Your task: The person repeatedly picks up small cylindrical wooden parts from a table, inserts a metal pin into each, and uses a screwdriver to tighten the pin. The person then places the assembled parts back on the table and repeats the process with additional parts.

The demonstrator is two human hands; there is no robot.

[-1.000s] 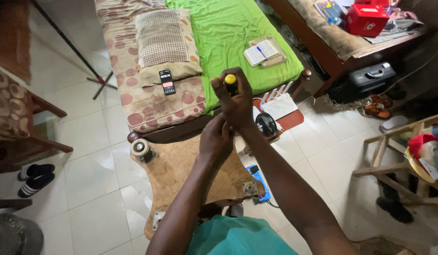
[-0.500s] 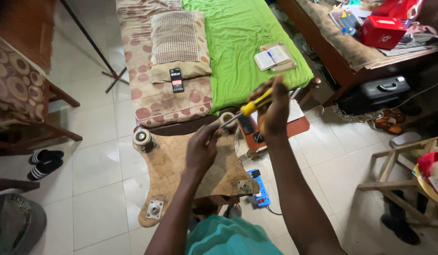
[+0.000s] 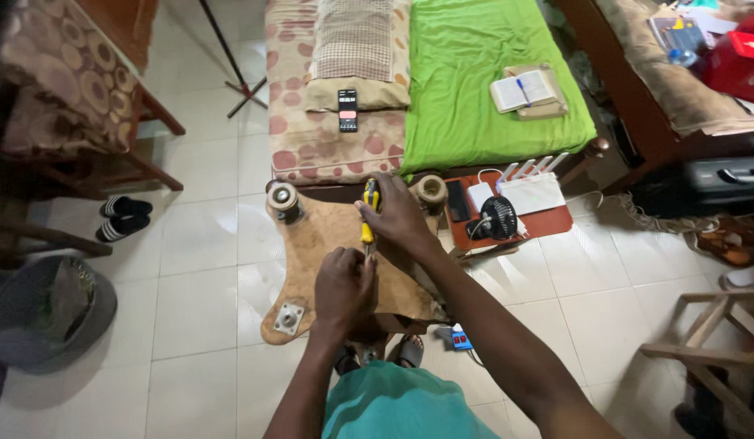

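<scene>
A curved wooden board [image 3: 320, 244] lies across my lap, underside up, with a caster wheel [image 3: 283, 199] at its far left corner, another caster wheel [image 3: 430, 191] at the far right, and a bare metal mounting plate [image 3: 289, 319] at the near left. My right hand [image 3: 397, 218] grips a yellow-and-black screwdriver [image 3: 368, 213], pointing down toward the board. My left hand [image 3: 343, 289] rests closed on the board just below the screwdriver tip; what it pinches is hidden.
A bed with a patterned sheet [image 3: 328, 146], green cover [image 3: 482, 97], phone [image 3: 347, 110] and open book [image 3: 523, 89] lies ahead. A low red stand [image 3: 547, 221] holds a small fan [image 3: 497, 218] and router [image 3: 530, 191]. A blue power strip [image 3: 460, 337] sits by my feet.
My right hand brought the screwdriver down from chest height to the board's middle. My left hand dropped onto the board beneath it. The view tilted lower.
</scene>
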